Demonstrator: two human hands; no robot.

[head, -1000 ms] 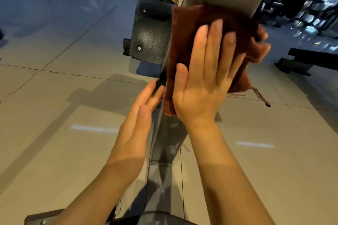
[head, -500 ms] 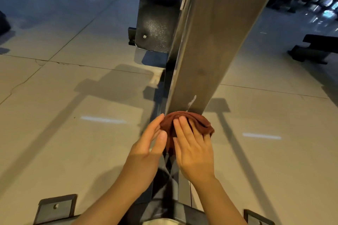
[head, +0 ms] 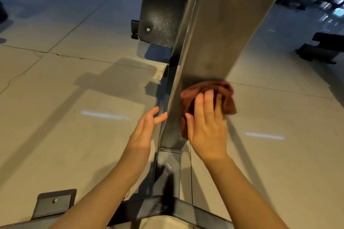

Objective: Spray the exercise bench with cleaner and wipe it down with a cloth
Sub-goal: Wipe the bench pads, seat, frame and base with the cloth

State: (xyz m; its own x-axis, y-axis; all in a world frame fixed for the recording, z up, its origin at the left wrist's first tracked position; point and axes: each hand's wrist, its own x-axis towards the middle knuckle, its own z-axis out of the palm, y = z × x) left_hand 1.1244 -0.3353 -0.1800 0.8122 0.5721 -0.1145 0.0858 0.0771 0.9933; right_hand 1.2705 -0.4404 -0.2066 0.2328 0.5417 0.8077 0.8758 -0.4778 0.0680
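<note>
Rust-brown crumpled cloth (head: 226, 96) sits at the lower end of the tall grey metal beam of the exercise bench (head: 210, 29), pressed flat against the beam's broad right-hand face, just above where the beam meets the dark floor rail (head: 168, 165).

Right hand (head: 206, 122) lies over the cloth, fingers straight and spread, palm pushing it onto the metal; no curl around the fabric that I can see. Slight blur on the fingertips.

Left hand (head: 144, 126) hovers beside the beam's narrow left edge, fingers straight and loosely apart, holding nothing. Whether its fingertips touch the edge cannot be told.

Progress, as a judgement: wiping stage is underway. No spray bottle in view, so the spraying is presumably done, though the surface shows no clear wet sheen to confirm it. The broad face above the cloth looks dull and streaky, neither plainly clean nor plainly dirty. Cloth is at the bottom of this face.

Left to do, likely: the narrow edge, the black textured pad (head: 160, 15) behind the beam, the floor rail and base bar (head: 186, 210).

Surroundings: pale tiled floor (head: 74, 135), other dark gym equipment (head: 323, 48) far right.
</note>
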